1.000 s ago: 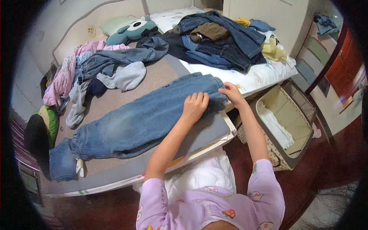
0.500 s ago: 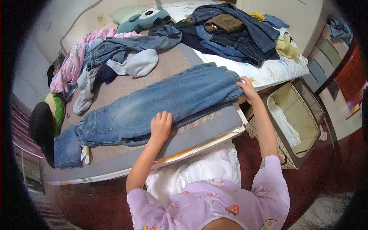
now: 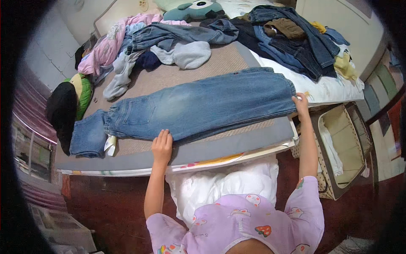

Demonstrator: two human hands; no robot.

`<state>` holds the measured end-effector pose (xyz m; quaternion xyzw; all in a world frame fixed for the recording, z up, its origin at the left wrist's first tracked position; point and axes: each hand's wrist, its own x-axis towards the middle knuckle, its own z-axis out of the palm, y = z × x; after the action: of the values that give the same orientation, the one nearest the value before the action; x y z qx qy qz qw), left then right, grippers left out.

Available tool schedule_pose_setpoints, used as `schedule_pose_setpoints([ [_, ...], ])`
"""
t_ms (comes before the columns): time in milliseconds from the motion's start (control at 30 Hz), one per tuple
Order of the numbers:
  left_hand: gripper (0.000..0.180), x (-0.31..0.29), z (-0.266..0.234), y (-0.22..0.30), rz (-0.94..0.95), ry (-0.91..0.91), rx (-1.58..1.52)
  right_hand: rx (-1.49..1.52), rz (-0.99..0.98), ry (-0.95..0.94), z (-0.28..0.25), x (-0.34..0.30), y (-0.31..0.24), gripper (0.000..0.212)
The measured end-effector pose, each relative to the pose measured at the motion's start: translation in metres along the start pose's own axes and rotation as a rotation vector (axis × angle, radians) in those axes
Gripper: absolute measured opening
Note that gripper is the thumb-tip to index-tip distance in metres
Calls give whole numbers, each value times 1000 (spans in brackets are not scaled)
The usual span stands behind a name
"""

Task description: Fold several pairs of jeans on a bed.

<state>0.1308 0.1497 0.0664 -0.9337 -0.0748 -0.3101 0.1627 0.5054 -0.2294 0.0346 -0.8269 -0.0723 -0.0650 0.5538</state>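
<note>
In the head view, a pair of blue jeans (image 3: pixel 215 101) is laid lengthwise across the near part of a bed (image 3: pixel 211 148), with the waistband toward the left and the hems toward the right. The hem's near corner is pinched between thumb and fingers by the right hand (image 3: pixel 301 106), while the left hand (image 3: pixel 162 146) is rested palm down on the near edge, fingers close together; whether any cloth is gripped beneath those fingertips cannot be told. Compared with a second ago, the left hand has been shifted from the hem end toward the waistband, while the hem is kept in the right hand. The near edge is now drawn into a straighter line, so the jeans are steadied at two spread points and the legs appear better aligned. Just beside the waistband, a folded denim piece (image 3: pixel 88 134) and a small whitish strip (image 3: pixel 110 145) are seen. Farther back, a grey garment (image 3: pixel 192 55) and a heap of dark denim (image 3: pixel 296 48) are left lying, and an open storage basket (image 3: pixel 347 135) is placed to the right.
</note>
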Motion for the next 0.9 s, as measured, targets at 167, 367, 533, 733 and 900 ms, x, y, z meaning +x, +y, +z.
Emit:
schedule_pose_setpoints([
  [167, 8, -11, 8, -1, -129, 29, -136, 11, 25, 45, 9, -7, 10, 12],
  [367, 14, -10, -4, -5, -67, -128, -77, -355, -105, 30, 6, -4, 7, 29],
  [533, 30, 9, -30, -11, 100, -460, -14, -1088, -194, 368, 10, -39, -72, 44],
  [733, 65, 88, -9, 51, 149, -468, -623, -560, -1176, -194, 125, -170, -203, 47],
  [900, 56, 61, 25, 71, 168, -406, -609, -529, -1101, -553, 162, -176, -141, 49],
])
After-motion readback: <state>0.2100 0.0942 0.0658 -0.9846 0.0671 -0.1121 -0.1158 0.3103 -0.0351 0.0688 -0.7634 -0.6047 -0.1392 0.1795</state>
